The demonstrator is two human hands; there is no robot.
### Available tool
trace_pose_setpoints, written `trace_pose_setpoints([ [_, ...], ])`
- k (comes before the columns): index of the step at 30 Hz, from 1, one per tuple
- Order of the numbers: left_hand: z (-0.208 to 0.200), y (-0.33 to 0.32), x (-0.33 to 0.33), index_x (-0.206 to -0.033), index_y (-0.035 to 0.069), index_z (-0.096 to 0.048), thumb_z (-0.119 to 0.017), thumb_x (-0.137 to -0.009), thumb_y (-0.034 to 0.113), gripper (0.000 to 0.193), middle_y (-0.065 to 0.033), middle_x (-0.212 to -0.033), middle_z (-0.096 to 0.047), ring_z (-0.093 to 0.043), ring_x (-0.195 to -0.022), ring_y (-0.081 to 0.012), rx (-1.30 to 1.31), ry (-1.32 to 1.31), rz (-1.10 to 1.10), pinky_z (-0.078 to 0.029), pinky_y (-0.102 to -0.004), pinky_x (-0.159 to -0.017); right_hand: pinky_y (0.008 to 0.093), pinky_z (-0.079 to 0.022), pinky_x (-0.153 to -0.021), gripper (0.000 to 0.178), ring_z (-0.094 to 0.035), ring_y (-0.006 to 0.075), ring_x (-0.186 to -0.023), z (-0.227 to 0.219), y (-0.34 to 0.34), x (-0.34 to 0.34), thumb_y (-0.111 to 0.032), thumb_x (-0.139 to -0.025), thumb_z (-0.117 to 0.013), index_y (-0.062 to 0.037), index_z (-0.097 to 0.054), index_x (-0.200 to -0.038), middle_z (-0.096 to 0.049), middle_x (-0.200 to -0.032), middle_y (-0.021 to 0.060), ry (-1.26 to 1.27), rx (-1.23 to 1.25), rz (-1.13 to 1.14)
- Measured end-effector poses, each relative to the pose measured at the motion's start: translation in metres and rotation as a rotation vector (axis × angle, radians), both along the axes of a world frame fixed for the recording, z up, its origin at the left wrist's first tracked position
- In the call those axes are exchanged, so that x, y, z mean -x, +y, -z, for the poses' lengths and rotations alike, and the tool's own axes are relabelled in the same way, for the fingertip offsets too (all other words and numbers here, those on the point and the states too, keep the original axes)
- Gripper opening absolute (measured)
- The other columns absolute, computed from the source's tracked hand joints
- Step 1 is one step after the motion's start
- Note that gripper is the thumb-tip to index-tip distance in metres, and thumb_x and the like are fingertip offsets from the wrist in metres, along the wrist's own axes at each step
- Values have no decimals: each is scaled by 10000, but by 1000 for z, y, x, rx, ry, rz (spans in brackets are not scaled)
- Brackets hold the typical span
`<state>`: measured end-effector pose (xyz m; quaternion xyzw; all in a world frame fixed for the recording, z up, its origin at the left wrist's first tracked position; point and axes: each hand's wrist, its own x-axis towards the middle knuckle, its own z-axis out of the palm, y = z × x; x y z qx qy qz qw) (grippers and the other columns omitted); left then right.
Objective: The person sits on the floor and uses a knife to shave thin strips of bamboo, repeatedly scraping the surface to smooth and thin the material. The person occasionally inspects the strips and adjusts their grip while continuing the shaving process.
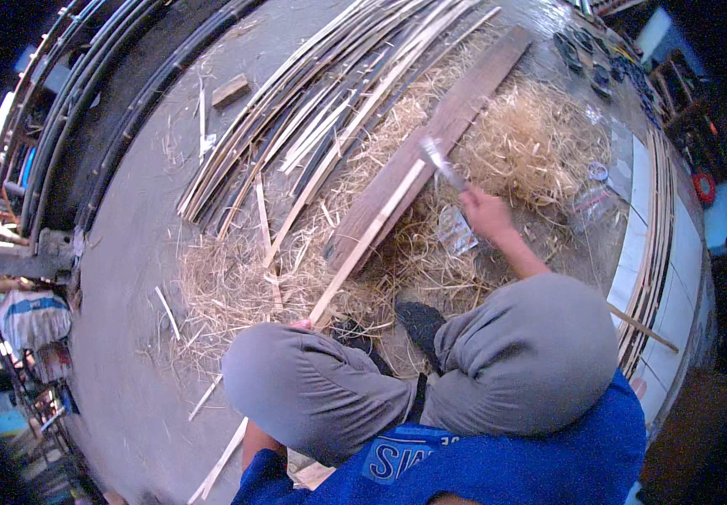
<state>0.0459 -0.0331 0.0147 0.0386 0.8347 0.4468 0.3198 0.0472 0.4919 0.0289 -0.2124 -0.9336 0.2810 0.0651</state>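
My right hand [488, 215] has its fingers wrapped around 1 metal tool [443, 164]. From beside my left hand [300, 324], 1 pale strip [370, 244] stretches over the brown board [464, 101] towards that tool; my knee [267, 366] hides whether the left grips.

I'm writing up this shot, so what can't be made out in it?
Left hand: head view, mostly hidden behind the left knee, so its grip can't be told.
Tool in the right hand: head view, blurred, so its edge can't be made out.
Pale strip: head view, lower part hidden by that knee.
Dark poles: head view, far ends cut off by the top edge.
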Motion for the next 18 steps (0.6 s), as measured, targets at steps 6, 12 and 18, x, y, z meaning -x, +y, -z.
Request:
trace_pose_setpoints([
  [6,31,23,10,-829,31,-569,-464,-955,423,425,-91,-514,-479,-515,-489,-221,128,278,75,-383,-379,-485,489,-513,-706,357,-640,395,-822,-30,-78,-10,-381,-932,-483,-123,-569,-1162,-653,-890,212,16,133,-222],
  [12,-27,70,20,-953,63,-538,-375,-966,434,405,-239,-738,-612,-585,-694,-446,596,303,351,-452,-512,-601,519,-505,-681,324,-632,406,-809,4,-103,-32,-390,-928,-476,-114,-591,-1054,-649,-911,209,-50,-23,-507],
  [18,-15,3,6,-1013,62,-579,-433,-929,478,448,-256,-825,-631,-617,-801,-431,254,25,164,-487,-492,-678,510,-506,-672,344,-633,418,-744,-20,0,15,-392,-933,-482,-97,-598,-1066,-646,-804,229,-3,-73,29],
])
